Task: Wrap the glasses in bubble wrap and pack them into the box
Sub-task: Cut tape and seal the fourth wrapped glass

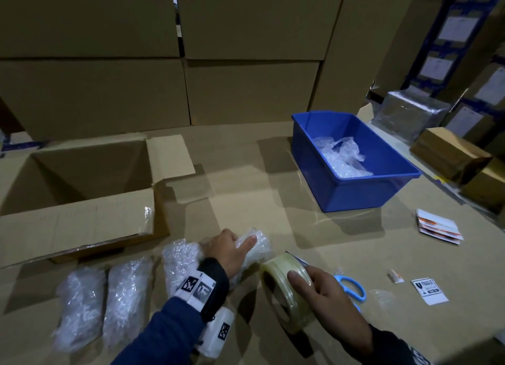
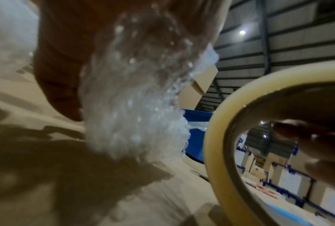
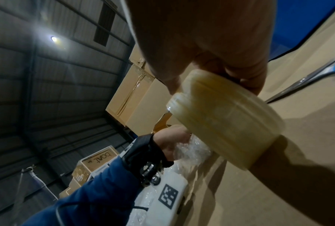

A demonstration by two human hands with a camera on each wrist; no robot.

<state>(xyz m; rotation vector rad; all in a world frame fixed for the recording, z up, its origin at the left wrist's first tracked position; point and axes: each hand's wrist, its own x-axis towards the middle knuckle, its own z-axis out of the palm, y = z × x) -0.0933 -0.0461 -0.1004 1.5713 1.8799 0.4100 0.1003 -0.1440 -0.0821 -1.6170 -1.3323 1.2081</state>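
Observation:
My left hand (image 1: 232, 251) grips a bubble-wrapped glass (image 1: 259, 246) lying on the cardboard tabletop, thumb across its top. The left wrist view shows the same wrapped glass (image 2: 135, 107) close up under my fingers (image 2: 60, 68). My right hand (image 1: 319, 288) grips a roll of clear tape (image 1: 284, 288) standing on edge just right of that bundle; this tape roll (image 3: 226, 119) fills the right wrist view. Three more wrapped bundles (image 1: 125, 296) lie side by side to the left. An open cardboard box (image 1: 82, 217) stands at the far left, with what I see of its inside bare.
A blue bin (image 1: 382, 190) holding loose bubble wrap (image 1: 341, 157) sits at the back right. Blue-handled scissors (image 1: 354, 288) lie behind my right hand. A fragile label (image 1: 429, 291) and a stack of stickers (image 1: 440, 226) lie to the right. Stacked cartons wall the far side.

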